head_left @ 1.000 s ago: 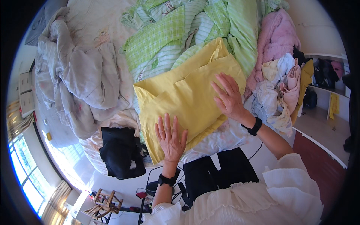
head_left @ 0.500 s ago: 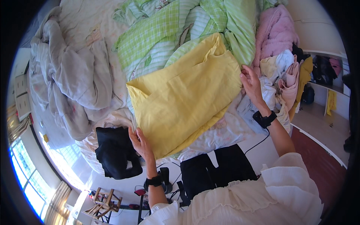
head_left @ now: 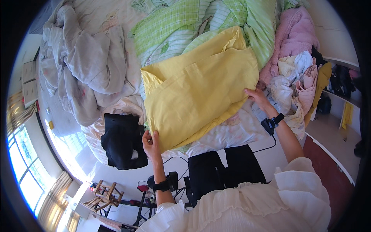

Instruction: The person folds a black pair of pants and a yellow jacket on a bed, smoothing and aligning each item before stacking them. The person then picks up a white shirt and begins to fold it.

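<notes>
Left hand (head_left: 152,147) and right hand (head_left: 259,98) pinch opposite sides of a folded yellow cloth (head_left: 201,94) by the bed's (head_left: 247,129) near edge.

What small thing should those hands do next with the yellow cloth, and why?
Probably a gentle outward tug to straighten the yellow cloth: the left hand is at its near-left corner, the right hand at its right edge, and creases show on top, with its far-left corner crumpled.
</notes>
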`<state>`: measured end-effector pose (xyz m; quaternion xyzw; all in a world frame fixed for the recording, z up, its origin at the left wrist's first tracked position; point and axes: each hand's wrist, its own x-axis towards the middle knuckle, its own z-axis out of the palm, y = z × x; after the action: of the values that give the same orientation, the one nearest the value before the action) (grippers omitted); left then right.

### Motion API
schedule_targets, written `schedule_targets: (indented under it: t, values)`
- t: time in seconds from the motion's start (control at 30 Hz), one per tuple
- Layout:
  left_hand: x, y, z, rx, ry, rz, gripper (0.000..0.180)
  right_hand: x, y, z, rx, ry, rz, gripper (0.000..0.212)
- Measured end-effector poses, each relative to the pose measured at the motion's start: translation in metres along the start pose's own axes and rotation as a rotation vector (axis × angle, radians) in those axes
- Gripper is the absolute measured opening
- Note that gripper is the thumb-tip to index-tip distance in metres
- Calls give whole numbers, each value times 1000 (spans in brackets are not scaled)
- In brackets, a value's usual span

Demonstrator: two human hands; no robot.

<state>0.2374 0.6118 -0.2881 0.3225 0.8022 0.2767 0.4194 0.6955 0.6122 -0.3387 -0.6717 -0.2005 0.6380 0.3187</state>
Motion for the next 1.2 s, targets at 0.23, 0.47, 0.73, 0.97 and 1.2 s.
schedule_targets:
  t: [0.23,0.47,0.73,0.97,1.2]
  values:
    - [0,6,0,84,-176,-35,32,-14,-23,-11,-26,-15,-8,45]
    - [0,4,3,9,-184,-125,45,-22,-44,-14,-166,-180,141,60]
    - [-5,11,-23,-446,-488,-375,46,-28,-56,-15,-99,-223,169,55]
    - [21,38,-52,-799,-634,-447,39,-48,-111,-34,222,-277,35,34]
    - [73,65,-47,-1301,-772,-616,28,-17,-145,-29,579,-279,-15,23]
